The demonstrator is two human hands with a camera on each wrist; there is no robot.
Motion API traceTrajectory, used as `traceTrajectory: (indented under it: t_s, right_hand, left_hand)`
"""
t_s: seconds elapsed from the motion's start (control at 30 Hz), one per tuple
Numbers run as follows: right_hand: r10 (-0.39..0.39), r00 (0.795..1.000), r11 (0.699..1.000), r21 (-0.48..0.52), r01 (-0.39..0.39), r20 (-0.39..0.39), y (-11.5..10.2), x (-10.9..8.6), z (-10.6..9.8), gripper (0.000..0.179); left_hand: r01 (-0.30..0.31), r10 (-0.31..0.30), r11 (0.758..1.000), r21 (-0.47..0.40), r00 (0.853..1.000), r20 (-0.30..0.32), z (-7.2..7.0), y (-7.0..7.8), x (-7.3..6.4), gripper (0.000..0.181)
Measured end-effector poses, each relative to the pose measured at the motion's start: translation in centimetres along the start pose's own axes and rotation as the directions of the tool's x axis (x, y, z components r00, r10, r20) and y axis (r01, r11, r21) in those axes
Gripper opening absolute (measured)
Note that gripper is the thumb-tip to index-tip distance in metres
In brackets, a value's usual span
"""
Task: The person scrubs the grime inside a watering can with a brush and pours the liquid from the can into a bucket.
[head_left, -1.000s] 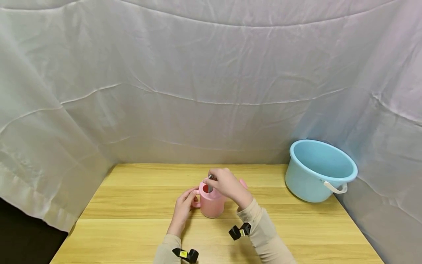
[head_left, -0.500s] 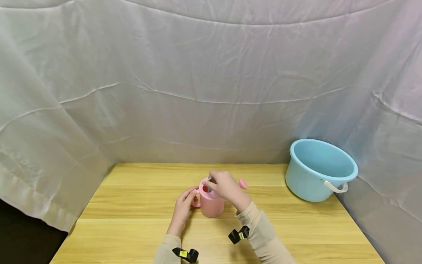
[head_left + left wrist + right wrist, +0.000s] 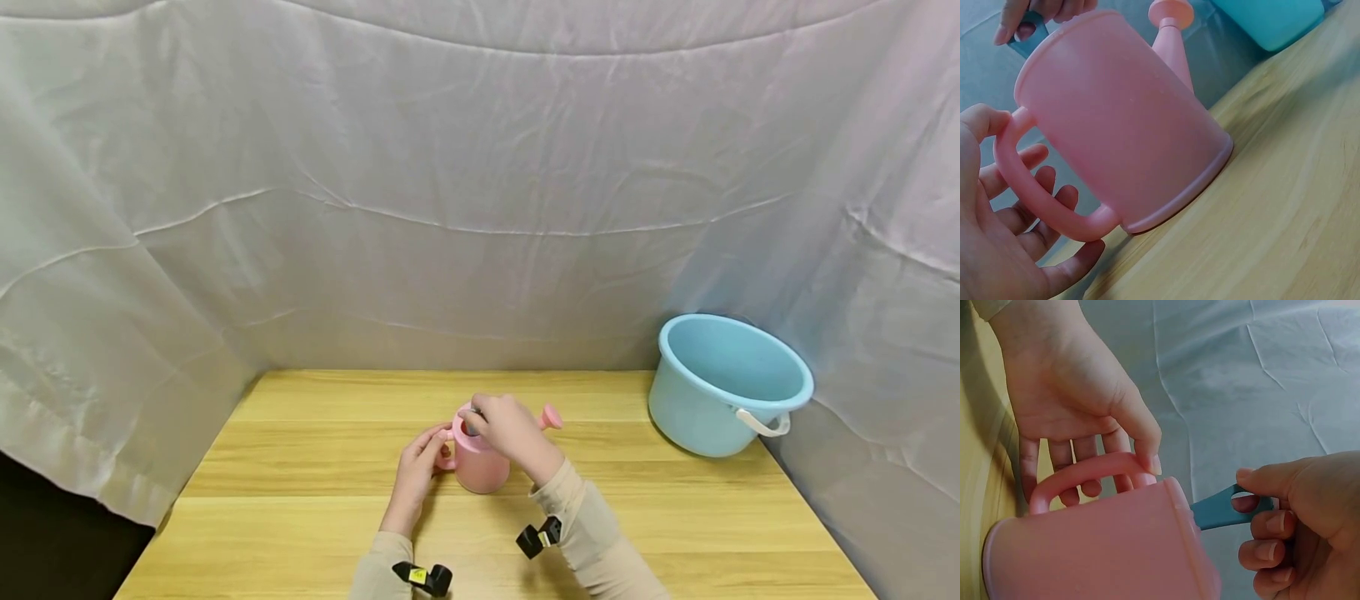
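Note:
A pink watering can (image 3: 482,468) stands upright on the wooden table, its spout (image 3: 1172,53) towards the right. My left hand (image 3: 418,468) holds the can's loop handle (image 3: 1094,467), thumb on the top of the loop and fingers around its inner side. Over the can's top opening, my right hand (image 3: 510,429) pinches the end of a blue, flat handle with a hole through it (image 3: 1219,509). One fingertip shows through that hole in the right wrist view. The lower part of this tool is hidden inside the can.
A light blue bucket (image 3: 693,417) with a white carrying handle (image 3: 761,427) stands at the right back of the table (image 3: 315,467). Grey-white cloth (image 3: 480,167) hangs behind the table and along both sides.
My right hand has moved down and slightly left, so the blue-handled tool sits deeper in the watering can. More of the spout's pink head shows. My left hand stays on the handle.

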State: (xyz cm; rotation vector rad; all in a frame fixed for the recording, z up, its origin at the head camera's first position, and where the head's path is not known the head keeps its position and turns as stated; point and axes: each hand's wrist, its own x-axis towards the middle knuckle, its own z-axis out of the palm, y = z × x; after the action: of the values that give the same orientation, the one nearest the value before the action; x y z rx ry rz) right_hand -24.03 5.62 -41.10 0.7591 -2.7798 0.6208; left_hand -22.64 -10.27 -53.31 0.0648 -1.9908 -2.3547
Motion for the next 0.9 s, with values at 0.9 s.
traceTrajectory:
  t_s: [0.9]
  right_hand:
    - [-0.014, 0.997, 0.993, 0.115, 0.023, -0.078, -0.5, 0.1, -1.3, 0.030]
  left_hand:
    - [-0.001, 0.001, 1.000, -0.006, 1.000, 0.005, -0.1, 0.2, -0.2, 0.040]
